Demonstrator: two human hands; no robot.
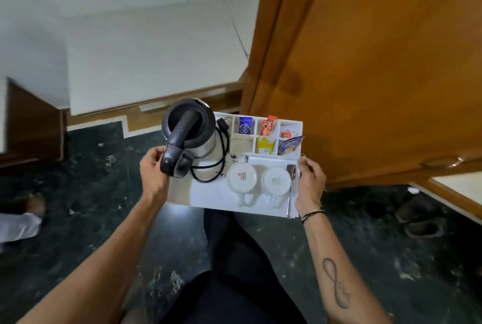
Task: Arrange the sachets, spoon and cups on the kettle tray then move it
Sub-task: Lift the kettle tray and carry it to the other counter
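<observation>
The white kettle tray [208, 193] is up in the air over the dark floor [99, 167], and the person holds it flat with one hand on each short side, likely so nothing slides off while it is carried. The left hand [154, 167] has its fingers [156, 154] wrapped on the edge beside the kettle [190, 136], and the right hand [310, 180] grips the edge beside the spoon [291, 183]. Between the two hands sit two upside-down cups [241, 179], and just past them the colourful sachets [266, 133] stand sorted in little boxes.

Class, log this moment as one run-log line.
stage: carrying | tray: held off floor | left hand: left edge | right hand: right edge | cups: upside down
</observation>
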